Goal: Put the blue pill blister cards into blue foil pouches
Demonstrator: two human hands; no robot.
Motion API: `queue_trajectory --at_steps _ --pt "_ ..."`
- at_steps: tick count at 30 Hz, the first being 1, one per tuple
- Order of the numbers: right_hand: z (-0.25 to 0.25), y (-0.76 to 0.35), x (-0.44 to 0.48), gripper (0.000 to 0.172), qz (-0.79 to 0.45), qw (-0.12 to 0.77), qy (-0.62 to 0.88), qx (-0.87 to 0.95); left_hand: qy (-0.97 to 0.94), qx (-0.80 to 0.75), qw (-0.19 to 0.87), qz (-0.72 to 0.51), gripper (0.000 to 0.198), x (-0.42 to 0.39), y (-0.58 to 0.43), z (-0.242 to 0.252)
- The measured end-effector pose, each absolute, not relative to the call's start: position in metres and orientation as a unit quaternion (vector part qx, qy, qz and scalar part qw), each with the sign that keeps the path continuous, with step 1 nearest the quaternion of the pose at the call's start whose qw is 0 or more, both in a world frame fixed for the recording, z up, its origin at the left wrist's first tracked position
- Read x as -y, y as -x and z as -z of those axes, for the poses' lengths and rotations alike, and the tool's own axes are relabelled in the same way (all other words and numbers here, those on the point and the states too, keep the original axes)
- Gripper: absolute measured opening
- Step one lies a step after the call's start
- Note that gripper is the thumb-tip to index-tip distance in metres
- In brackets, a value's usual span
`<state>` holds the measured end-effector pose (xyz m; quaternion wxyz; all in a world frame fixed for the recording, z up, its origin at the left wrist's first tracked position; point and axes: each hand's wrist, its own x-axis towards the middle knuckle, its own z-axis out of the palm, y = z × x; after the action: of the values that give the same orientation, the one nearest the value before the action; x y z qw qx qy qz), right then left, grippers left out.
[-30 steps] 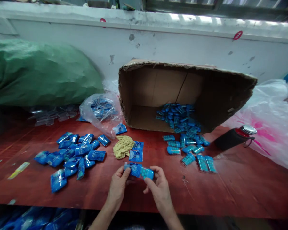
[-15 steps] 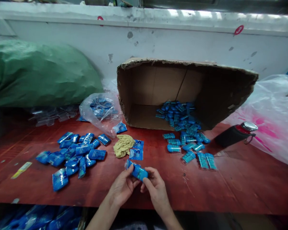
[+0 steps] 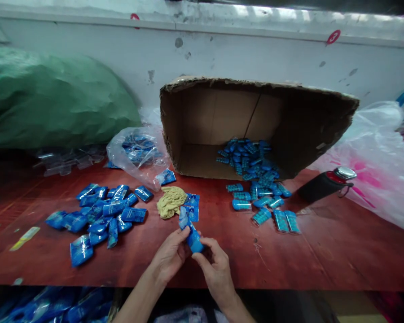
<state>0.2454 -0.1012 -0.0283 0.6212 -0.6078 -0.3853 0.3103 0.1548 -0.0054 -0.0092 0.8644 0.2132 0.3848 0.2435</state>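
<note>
Between my hands is a small blue capsule-shaped container with a printed blue wrapper partly around it. My left hand pinches its upper left side, thumb on top. The fingers of my right hand close on its lower end. Just beyond lie a crumpled yellowish cloth and flat blue printed wrappers. To the left is a pile of wrapped blue packs. On the right, several unwrapped blue containers with turquoise contents spill out of a cardboard box.
A dark bottle with a metal cap leans at the right, by clear plastic bags. A clear bag of blue wrappers and a large green sack stand at the back left. Below the table edge are more blue packs.
The container has been turned more upright, its wrapper end now pointing away from me. Both hands still grip it. The whole view has shifted slightly.
</note>
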Motion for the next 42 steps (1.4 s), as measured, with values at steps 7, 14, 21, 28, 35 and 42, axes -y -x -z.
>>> queue_trajectory --at_steps 7,14,21,28,35,42 --pt "0.028 -0.267 0.099 0.056 -0.378 0.626 0.569 0.377 -0.178 -0.269 0.916 -0.237 0.019 0.012 -0.152 0.017" --pt "0.017 -0.279 0.098 0.081 -0.423 0.577 0.573 0.400 -0.188 -0.284 0.918 -0.204 0.016 0.021 -0.153 0.009" --pt "0.015 -0.281 0.093 0.082 -0.546 0.582 0.479 0.366 -0.189 -0.249 0.933 -0.180 0.025 0.020 -0.152 0.011" --pt "0.016 -0.282 0.090 0.082 -0.577 0.598 0.437 0.344 -0.166 -0.269 0.927 -0.200 0.019 0.026 -0.157 0.011" --pt "0.011 -0.282 0.093 0.075 -0.595 0.582 0.448 0.326 -0.174 -0.307 0.910 -0.217 0.018 0.035 -0.155 0.008" --pt "0.020 -0.285 0.095 0.067 -0.587 0.579 0.439 0.357 -0.188 -0.296 0.917 -0.192 0.026 0.032 -0.150 0.005"
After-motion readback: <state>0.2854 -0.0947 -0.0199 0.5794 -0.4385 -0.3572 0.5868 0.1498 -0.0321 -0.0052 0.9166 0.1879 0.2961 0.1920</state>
